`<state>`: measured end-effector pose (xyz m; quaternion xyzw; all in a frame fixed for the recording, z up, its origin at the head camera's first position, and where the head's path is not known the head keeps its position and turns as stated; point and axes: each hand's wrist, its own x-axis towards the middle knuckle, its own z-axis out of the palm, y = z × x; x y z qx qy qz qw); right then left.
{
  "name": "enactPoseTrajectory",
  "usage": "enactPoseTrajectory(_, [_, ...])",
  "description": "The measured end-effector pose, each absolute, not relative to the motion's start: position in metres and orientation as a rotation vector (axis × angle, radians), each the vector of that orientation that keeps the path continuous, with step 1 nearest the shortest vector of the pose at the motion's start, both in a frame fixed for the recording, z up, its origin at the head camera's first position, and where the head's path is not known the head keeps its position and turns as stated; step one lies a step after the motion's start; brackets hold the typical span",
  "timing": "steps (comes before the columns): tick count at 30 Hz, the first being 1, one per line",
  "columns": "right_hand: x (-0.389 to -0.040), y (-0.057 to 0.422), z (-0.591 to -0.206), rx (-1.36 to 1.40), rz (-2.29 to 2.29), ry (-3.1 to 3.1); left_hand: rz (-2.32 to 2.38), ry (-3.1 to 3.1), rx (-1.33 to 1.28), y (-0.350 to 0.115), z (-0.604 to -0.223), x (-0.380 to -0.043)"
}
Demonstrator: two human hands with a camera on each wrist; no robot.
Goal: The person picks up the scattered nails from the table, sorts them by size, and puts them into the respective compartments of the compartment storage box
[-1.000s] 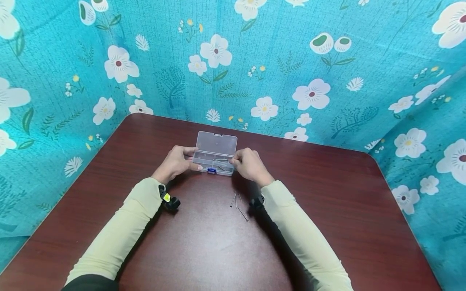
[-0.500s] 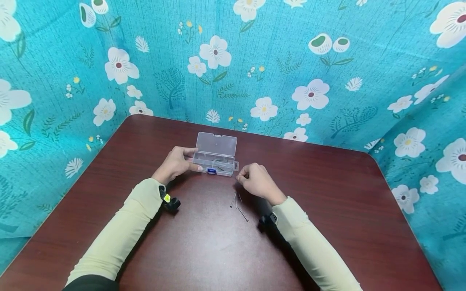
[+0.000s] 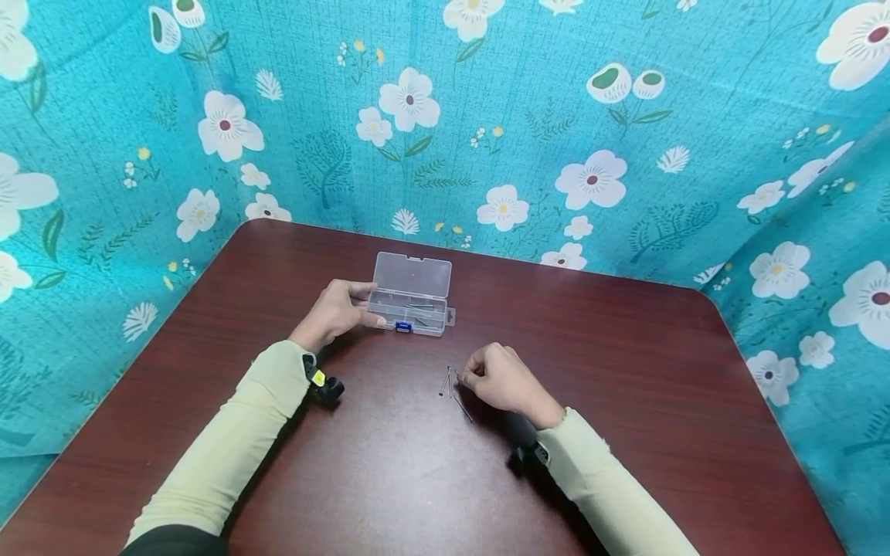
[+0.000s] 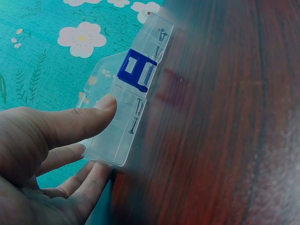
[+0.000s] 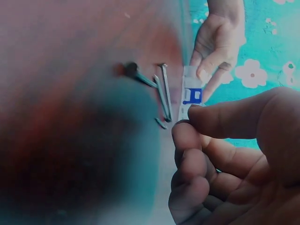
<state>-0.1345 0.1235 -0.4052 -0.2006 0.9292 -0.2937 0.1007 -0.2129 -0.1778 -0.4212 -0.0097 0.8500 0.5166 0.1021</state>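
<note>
A clear plastic compartment box [image 3: 407, 309] with a blue latch [image 4: 137, 70] stands with its lid [image 3: 412, 276] raised. Several nails [image 3: 419, 306] lie inside it. My left hand [image 3: 337, 310] grips the box's left end, thumb on the front and fingers behind. On the table near the box lie loose nails: two crossed nails [image 3: 446, 383] and a slanted nail [image 3: 463, 409]. My right hand [image 3: 502, 378], fingers curled, has thumb and index close together at another small nail [image 5: 161, 123]. Its far end is hidden by the fingers, so whether they pinch it is unclear.
The dark red-brown table [image 3: 626, 401] runs back to a turquoise flowered cloth [image 3: 528, 116]. A clear hang tab [image 3: 451, 316] sticks out from the box's right end. Wrist cameras [image 3: 327, 388] sit on both forearms.
My right hand has left the right end of the box and moved down and toward me, to the loose nails. The left hand has stayed on the box.
</note>
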Motion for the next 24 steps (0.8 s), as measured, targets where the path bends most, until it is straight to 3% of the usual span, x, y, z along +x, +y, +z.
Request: enactPoseTrajectory(24, [-0.093,0.133,-0.413,-0.618,-0.793,2.777,1.532,2.506,-0.039,-0.178,-0.421,-0.212])
